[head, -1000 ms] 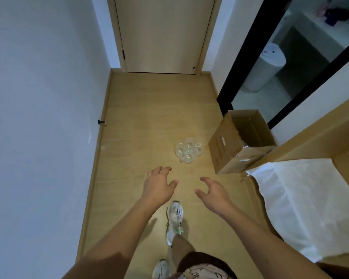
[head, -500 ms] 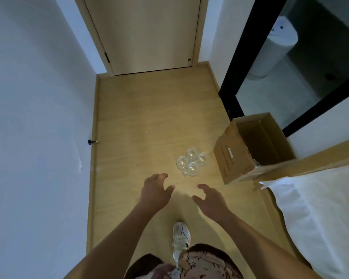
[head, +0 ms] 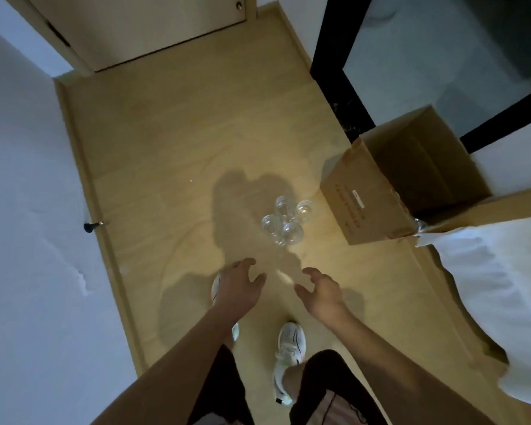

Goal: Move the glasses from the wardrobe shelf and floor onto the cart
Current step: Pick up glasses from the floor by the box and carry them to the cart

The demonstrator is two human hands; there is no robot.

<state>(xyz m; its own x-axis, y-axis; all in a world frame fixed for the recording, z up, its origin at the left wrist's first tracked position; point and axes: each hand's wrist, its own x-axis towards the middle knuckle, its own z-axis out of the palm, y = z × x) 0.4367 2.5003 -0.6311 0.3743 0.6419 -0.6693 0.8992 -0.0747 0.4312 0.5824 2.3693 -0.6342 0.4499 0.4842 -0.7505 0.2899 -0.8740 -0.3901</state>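
Note:
Several clear glasses [head: 285, 220] stand in a tight cluster on the wooden floor, just left of a cardboard box. My left hand [head: 236, 286] hovers below and left of the cluster, fingers spread and loosely curved, holding nothing. My right hand [head: 321, 291] hovers below the cluster, likewise relaxed and empty. Both hands are apart from the glasses. No cart is in view.
An open cardboard box [head: 377, 191] sits on the floor to the right of the glasses. A white cloth [head: 497, 289] covers a wooden surface at the right. A closed door [head: 141, 29] is ahead, a white wall [head: 28, 210] with a doorstop [head: 91, 227] at left.
I have stepped forward and the view has tilted down; the glasses and box now appear nearer and larger. Both hands have stayed empty and closed in on the glasses.

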